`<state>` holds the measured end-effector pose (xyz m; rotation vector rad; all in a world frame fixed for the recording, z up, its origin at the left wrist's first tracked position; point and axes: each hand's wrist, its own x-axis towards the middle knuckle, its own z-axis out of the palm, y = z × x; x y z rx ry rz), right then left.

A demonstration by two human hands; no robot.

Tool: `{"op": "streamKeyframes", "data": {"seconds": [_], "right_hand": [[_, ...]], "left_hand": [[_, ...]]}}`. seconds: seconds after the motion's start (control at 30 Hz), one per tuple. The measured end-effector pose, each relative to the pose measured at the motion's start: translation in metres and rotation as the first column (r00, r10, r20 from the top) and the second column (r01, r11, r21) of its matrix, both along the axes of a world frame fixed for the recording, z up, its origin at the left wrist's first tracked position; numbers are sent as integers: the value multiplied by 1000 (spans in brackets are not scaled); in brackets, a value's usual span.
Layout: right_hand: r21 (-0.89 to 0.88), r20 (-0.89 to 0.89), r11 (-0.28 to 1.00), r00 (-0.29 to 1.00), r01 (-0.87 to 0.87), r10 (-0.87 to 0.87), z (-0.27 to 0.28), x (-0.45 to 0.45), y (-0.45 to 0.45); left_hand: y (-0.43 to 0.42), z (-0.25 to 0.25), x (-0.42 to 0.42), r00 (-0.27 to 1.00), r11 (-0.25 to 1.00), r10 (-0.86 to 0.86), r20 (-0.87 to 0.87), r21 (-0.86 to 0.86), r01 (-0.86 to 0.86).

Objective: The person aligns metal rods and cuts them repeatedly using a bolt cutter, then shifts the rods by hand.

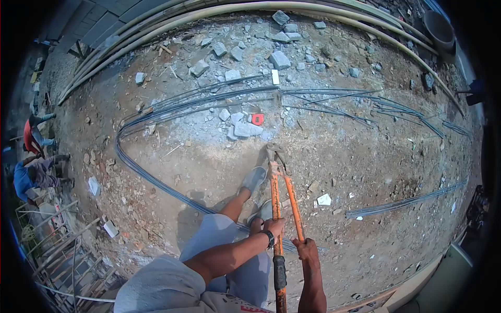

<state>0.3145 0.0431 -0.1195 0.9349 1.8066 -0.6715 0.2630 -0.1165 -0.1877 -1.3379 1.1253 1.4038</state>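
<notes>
I hold a long bolt cutter (275, 201) with worn orange handles, its jaws pointing away from me above the dirt. My left hand (272, 227), below a dark wristwatch, is closed around the left handle above its black grip. My right hand (307, 249) is wrapped around the end of the right handle. The handles are slightly apart, and no rod shows between the jaws. Beyond the jaws lies a bundle of thin steel rods (156, 183), bent back in a hairpin and passing by my feet. A red tape measure (257, 119) rests beside broken stones (245, 129).
Cut rods (334, 94) lie at the far side, and another rod bundle (407, 200) is at the right. Rubble (280, 60) is scattered before long bamboo poles (224, 9). Two people (32, 175) are at the left, near a wooden frame (62, 250). A dark bucket (439, 30) stands far right.
</notes>
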Motion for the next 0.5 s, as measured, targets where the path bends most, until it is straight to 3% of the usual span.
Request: {"op": "streamKeyframes", "data": {"seconds": [0.03,0.07,0.1,0.13,0.23,0.27,0.37,0.43,0.5], "right_hand": [[10,4,1000,1000,-23,23,3,24,8],[14,28,999,999,29,-29,24,29,8],[17,64,997,995,79,-80,46,34,6],[13,83,997,994,75,-76,50,48,13],[-24,158,988,976,154,-149,45,85,21],[-48,183,974,961,220,-208,42,94,21],[-62,192,941,929,332,-315,45,96,13],[-56,149,911,906,408,-396,59,79,3],[-119,121,943,947,310,-296,49,80,7]], "left_hand": [[5,-9,33,998,996,60,22,58,-61],[13,-28,73,999,999,-45,17,6,45],[16,-29,107,987,993,116,-110,45,-111],[24,-26,122,998,998,59,-27,0,-60],[29,5,131,985,985,172,9,-14,-172],[26,0,135,998,1000,-16,63,21,15],[20,34,105,990,993,79,119,81,-89],[15,60,93,995,992,-57,80,120,47],[16,80,99,978,970,-206,0,135,205]]}}
